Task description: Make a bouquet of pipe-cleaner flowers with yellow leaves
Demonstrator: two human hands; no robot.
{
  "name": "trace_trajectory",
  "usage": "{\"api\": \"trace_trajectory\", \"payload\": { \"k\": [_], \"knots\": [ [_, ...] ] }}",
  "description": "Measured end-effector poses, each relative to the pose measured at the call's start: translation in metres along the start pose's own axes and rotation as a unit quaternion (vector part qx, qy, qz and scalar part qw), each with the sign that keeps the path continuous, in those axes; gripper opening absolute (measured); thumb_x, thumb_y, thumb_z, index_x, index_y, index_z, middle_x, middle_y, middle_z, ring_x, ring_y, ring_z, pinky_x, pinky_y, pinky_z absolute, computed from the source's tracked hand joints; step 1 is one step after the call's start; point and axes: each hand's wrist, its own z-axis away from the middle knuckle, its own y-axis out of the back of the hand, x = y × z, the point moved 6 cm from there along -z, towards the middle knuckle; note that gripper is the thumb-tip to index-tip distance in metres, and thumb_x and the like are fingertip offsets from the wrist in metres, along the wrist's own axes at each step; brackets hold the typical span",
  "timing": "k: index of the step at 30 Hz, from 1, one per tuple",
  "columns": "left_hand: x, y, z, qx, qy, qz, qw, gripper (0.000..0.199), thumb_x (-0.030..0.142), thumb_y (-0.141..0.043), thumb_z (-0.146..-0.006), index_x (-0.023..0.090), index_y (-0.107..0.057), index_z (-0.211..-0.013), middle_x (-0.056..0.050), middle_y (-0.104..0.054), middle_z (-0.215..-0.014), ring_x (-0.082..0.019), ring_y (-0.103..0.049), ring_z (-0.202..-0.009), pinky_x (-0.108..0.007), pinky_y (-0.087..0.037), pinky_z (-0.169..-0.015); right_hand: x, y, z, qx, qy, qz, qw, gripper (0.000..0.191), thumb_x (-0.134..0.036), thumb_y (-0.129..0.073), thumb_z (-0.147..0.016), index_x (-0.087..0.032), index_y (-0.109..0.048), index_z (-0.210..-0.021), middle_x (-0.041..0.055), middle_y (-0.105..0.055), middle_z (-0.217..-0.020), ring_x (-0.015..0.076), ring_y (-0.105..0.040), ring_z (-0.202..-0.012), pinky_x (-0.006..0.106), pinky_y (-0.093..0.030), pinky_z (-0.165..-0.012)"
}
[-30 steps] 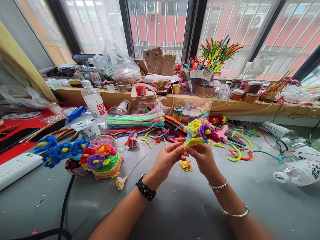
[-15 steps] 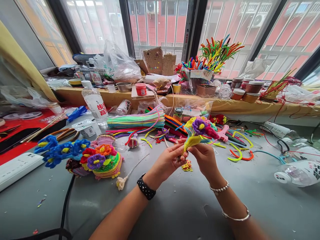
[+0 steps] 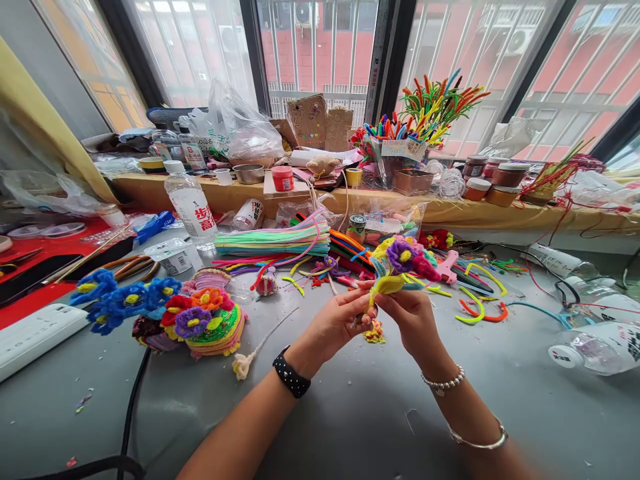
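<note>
A small bouquet of pipe-cleaner flowers (image 3: 401, 256) in purple, yellow, pink and magenta is held up over the middle of the table. My left hand (image 3: 351, 310) is closed around its stems, near the lower end. With thumb and fingers, my right hand (image 3: 406, 310) pinches the yellow leaf (image 3: 388, 285) wrapped at the bouquet's base. Some of the stems are hidden by my fingers. Below the hands, a small yellow and red fuzzy piece (image 3: 375, 332) lies on the table.
To the left stand blue pipe-cleaner flowers (image 3: 131, 298) and a green, flower-topped piece (image 3: 213, 330). A cream flower (image 3: 243, 363) lies nearer. Behind are a pipe-cleaner bundle (image 3: 273, 237) and a water bottle (image 3: 190, 207). A pink glue gun (image 3: 447, 267) and a lying bottle (image 3: 597, 347) are at the right.
My right hand has shifted slightly to the right, its wrist too. The bouquet has turned a little and moved slightly right. My left hand keeps its hold.
</note>
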Motion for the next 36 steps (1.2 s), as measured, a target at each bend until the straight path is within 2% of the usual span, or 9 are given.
{"api": "trace_trajectory", "payload": {
  "k": [6, 9, 13, 16, 23, 27, 30, 32, 36],
  "knots": [
    [0.003, -0.001, 0.001, 0.012, -0.007, 0.02, 1.0, 0.011, 0.019, -0.061, -0.072, 0.012, -0.063, -0.079, 0.002, -0.049, -0.059, -0.001, -0.045, -0.049, -0.011, -0.039, -0.05, 0.001, -0.006, -0.004, -0.042, -0.009, -0.081, 0.996, 0.02, -0.035, -0.061, -0.071, -0.022, -0.068, -0.084, 0.005, -0.068, -0.088, 0.0218, -0.061, -0.084, 0.037, -0.046, -0.08],
    [0.004, 0.0, 0.0, 0.025, -0.01, 0.028, 0.999, 0.013, 0.02, -0.064, -0.069, 0.012, -0.063, -0.079, 0.002, -0.049, -0.059, -0.001, -0.044, -0.048, -0.011, -0.038, -0.049, 0.004, -0.003, -0.004, -0.024, -0.007, -0.112, 0.993, 0.025, -0.04, -0.059, -0.072, -0.024, -0.067, -0.088, 0.0053, -0.066, -0.096, 0.0232, -0.057, -0.095, 0.039, -0.043, -0.085],
    [0.003, 0.001, 0.0, 0.036, -0.003, 0.011, 0.999, 0.02, 0.02, -0.064, -0.068, 0.011, -0.064, -0.087, 0.001, -0.052, -0.06, -0.001, -0.046, -0.049, -0.012, -0.039, -0.05, 0.011, 0.002, -0.004, 0.013, -0.039, -0.099, 0.994, 0.019, -0.037, -0.063, -0.068, -0.023, -0.068, -0.08, 0.0047, -0.069, -0.083, 0.0229, -0.06, -0.085, 0.039, -0.046, -0.079],
    [0.003, 0.001, 0.0, 0.038, -0.01, -0.018, 0.999, 0.024, 0.022, -0.064, -0.069, 0.014, -0.063, -0.091, 0.0, -0.056, -0.062, -0.002, -0.049, -0.05, -0.013, -0.039, -0.052, 0.012, 0.005, -0.004, 0.025, -0.042, -0.081, 0.996, 0.019, -0.038, -0.062, -0.069, -0.022, -0.068, -0.079, 0.0044, -0.068, -0.082, 0.0223, -0.06, -0.083, 0.038, -0.046, -0.077],
    [0.007, -0.003, 0.0, 0.011, -0.029, -0.095, 0.995, 0.023, 0.025, -0.061, -0.071, 0.012, -0.063, -0.091, -0.002, -0.058, -0.064, -0.006, -0.052, -0.052, -0.018, -0.04, -0.053, 0.009, 0.005, -0.003, 0.002, -0.032, -0.052, 0.998, 0.02, -0.037, -0.056, -0.075, -0.022, -0.066, -0.083, 0.0037, -0.065, -0.086, 0.0208, -0.056, -0.085, 0.035, -0.044, -0.077],
    [0.008, -0.003, 0.0, 0.009, -0.032, -0.088, 0.996, 0.021, 0.025, -0.061, -0.071, 0.012, -0.063, -0.087, -0.001, -0.057, -0.063, -0.005, -0.051, -0.052, -0.017, -0.04, -0.053, 0.012, 0.004, -0.004, -0.006, -0.031, -0.06, 0.998, 0.019, -0.036, -0.055, -0.076, -0.022, -0.065, -0.085, 0.0029, -0.065, -0.086, 0.0201, -0.057, -0.085, 0.034, -0.044, -0.078],
    [0.008, -0.001, 0.001, 0.015, -0.017, -0.028, 0.999, 0.016, 0.024, -0.063, -0.069, 0.01, -0.063, -0.078, 0.001, -0.053, -0.061, -0.002, -0.046, -0.048, -0.014, -0.038, -0.05, 0.01, 0.007, -0.005, 0.005, -0.01, -0.021, 1.0, 0.023, -0.041, -0.052, -0.077, -0.023, -0.064, -0.085, 0.0025, -0.064, -0.085, 0.0195, -0.057, -0.085, 0.034, -0.043, -0.078],
    [0.009, -0.001, 0.001, 0.014, -0.019, 0.011, 1.0, 0.013, 0.023, -0.064, -0.069, 0.011, -0.061, -0.071, 0.001, -0.051, -0.06, -0.001, -0.043, -0.047, -0.013, -0.037, -0.049, 0.002, 0.009, -0.005, 0.026, 0.027, 0.045, 0.998, 0.027, -0.043, -0.047, -0.079, -0.022, -0.063, -0.083, 0.0027, -0.062, -0.084, 0.0181, -0.056, -0.082, 0.031, -0.043, -0.075],
    [0.011, -0.001, 0.002, 0.017, -0.04, 0.016, 0.999, 0.012, 0.023, -0.062, -0.071, 0.011, -0.059, -0.069, 0.001, -0.05, -0.061, -0.001, -0.043, -0.049, -0.012, -0.037, -0.049, -0.018, 0.006, -0.001, 0.047, 0.085, 0.194, 0.976, 0.027, -0.041, -0.045, -0.08, -0.018, -0.054, -0.069, 0.0012, -0.055, -0.067, 0.0136, -0.051, -0.063, 0.025, -0.041, -0.058]
  ]
}}
